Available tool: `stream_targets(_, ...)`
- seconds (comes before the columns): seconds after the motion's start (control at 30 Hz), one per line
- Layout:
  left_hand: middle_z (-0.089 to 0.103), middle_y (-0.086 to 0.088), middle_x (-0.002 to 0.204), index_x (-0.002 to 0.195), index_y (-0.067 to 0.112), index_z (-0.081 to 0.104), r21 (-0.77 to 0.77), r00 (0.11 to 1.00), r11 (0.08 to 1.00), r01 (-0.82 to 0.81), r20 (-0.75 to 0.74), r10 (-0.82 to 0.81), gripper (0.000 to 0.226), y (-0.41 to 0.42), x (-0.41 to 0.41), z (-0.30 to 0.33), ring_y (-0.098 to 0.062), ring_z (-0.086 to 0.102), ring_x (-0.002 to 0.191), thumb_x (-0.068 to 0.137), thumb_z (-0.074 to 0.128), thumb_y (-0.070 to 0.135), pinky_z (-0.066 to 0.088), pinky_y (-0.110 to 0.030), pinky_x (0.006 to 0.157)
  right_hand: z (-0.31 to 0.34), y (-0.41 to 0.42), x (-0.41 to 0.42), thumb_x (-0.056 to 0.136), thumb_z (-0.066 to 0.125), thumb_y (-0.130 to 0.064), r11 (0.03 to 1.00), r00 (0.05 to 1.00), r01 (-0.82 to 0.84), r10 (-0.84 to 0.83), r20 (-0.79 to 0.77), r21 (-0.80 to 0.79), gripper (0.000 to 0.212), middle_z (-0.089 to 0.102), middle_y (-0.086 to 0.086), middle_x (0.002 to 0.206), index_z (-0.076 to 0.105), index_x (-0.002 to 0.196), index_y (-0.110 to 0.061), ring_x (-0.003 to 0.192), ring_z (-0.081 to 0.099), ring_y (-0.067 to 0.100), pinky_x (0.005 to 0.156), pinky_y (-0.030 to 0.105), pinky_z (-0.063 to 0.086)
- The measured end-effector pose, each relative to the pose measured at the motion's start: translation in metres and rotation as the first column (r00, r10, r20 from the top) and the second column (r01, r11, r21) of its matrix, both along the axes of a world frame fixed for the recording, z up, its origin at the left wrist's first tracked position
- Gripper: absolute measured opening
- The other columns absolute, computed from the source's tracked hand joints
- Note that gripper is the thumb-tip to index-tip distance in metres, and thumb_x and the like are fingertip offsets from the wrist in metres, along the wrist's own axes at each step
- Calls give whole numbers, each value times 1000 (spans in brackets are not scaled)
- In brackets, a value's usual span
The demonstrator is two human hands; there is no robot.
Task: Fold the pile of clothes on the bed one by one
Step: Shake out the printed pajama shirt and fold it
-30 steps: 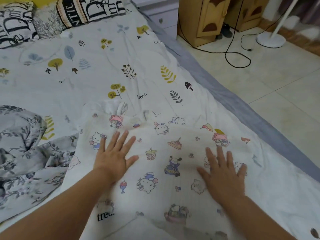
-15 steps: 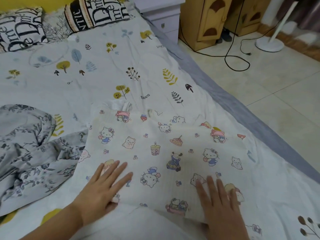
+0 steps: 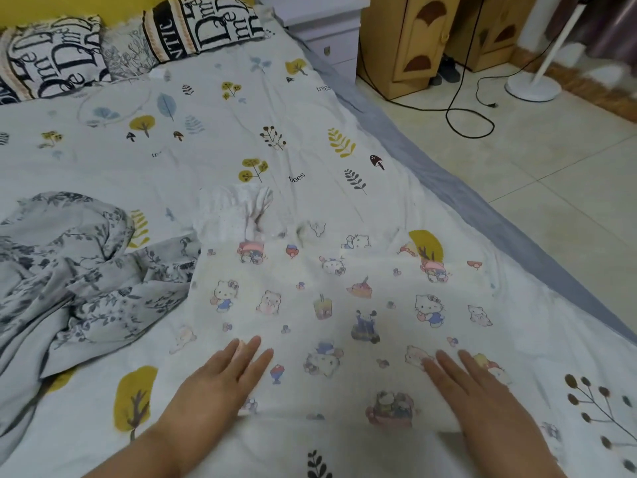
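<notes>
**A:** Which step are you on?

**B:** By the look of it, you are flattening the cartoon-print garment (image 3: 327,305) on the bed (image 3: 213,139), readying it for a fold. It lies spread in front of you, its near edge under your palms, its far end bunched into a white, rumpled bit. The grey floral clothes (image 3: 79,270), not yet folded, lie heaped just to its left, one edge touching or overlapping it.

**A:** And your grip?

**B:** You hold nothing. Your left hand (image 3: 220,381) lies flat, fingers straight and close together, pressing the garment's near left corner. Your right hand (image 3: 475,391) is flat too, fingers straight, resting on the near right part of the cloth. Neither hand pinches any fabric.

**A:** What does the next move call for?

**B:** I judge you need to take hold of one side edge or the near hem with both hands and bring it over the middle. The far end is wrinkled, so you may want to smooth it first, or the fold will come out uneven. Keep the floral heap out of the fold.
</notes>
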State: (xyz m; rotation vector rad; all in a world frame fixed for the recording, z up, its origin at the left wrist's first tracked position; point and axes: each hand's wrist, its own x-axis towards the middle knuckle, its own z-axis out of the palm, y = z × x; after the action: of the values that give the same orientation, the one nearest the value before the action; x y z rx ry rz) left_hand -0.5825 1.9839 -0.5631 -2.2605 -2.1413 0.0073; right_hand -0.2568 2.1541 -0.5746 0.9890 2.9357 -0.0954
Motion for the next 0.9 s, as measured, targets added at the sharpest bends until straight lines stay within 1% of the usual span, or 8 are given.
stream_targets(0.1, 62, -8, 123, 130, 17, 44, -57, 998, 997, -42, 43, 45, 42, -47, 31, -17, -31, 68, 96, 93, 24, 21, 59, -33, 70, -11, -25, 36, 97, 24, -42, 991, 991, -129, 128, 27, 33, 58, 12, -6, 158, 11, 151, -23, 145, 6, 24, 115, 34, 11)
stream_targets(0.23, 60, -9, 125, 113, 21, 51, -99, 980, 977, -188, -79, 181, 43, -96, 76, -58, -29, 70, 87, 97, 19, 46, 21, -35, 109, -19, -66, 44, 92, 18, -62, 994, 999, -16, 12, 42, 107, 70, 63, 2, 122, 9, 151, -24, 122, 38, 35, 79, 48, 52)
stream_targets(0.37, 63, 9, 120, 100, 32, 46, -17, 950, 951, -309, 49, 309, 25, -88, 97, -44, -30, 61, 91, 99, 21, 37, 42, -46, 87, -27, -83, 42, 89, 16, -61, 987, 986, 160, -158, 54, -35, 57, 26, 2, 152, 40, 132, -32, 125, 39, 24, 82, 54, 47)
stream_targets(0.43, 68, -2, 100, 94, 28, 47, -28, 941, 952, -305, 146, 306, 37, -55, 95, -13, -30, 69, 84, 82, 33, 60, 56, -50, 65, -21, -80, 23, 90, 23, -50, 975, 976, 218, -216, -38, 37, 59, 19, 8, 154, 24, 146, -30, 106, 45, 21, 60, 55, 53)
stream_targets(0.5, 65, -7, 116, 114, 25, 50, -32, 943, 953, -303, 135, 304, 54, -17, 99, 5, -32, 63, 104, 82, 31, 64, 54, -50, 76, -12, -73, 1, 88, 27, -52, 963, 961, 269, -269, -66, -5, 70, 27, 12, 149, 15, 150, -22, 111, 42, 25, 65, 54, 53)
stream_targets(0.67, 30, -8, 150, 150, 27, 8, -333, 937, 892, -306, 58, 344, 70, 25, 95, -24, -35, 7, 143, 92, 8, 66, 17, -52, 106, -31, -63, -18, 93, 9, -63, 900, 914, 400, -377, 152, -172, 67, 39, 1, 144, 36, 139, -23, 146, 5, 22, 108, 47, 7)
stream_targets(0.77, -20, -4, 153, 134, 34, -37, -418, 940, 849, -324, -44, 337, 87, 41, 83, -41, -28, -18, 137, 59, -35, 78, 8, -55, 113, -43, -45, -14, 93, 8, -65, 878, 911, 405, -364, 194, -254, 69, 43, 0, 143, 40, 139, -26, 138, 27, 24, 108, 43, 3)
stream_targets(0.9, -48, -1, 131, 120, 36, -45, -577, 943, 761, -296, -48, 330, 103, 53, 89, -28, -23, -37, 126, 23, -54, 67, -8, -51, 113, -30, -33, -12, 56, -31, -78, 909, 948, 313, -283, 145, -273, 100, -27, -7, 149, -17, 141, -27, 137, -23, 12, 106, 34, -24)
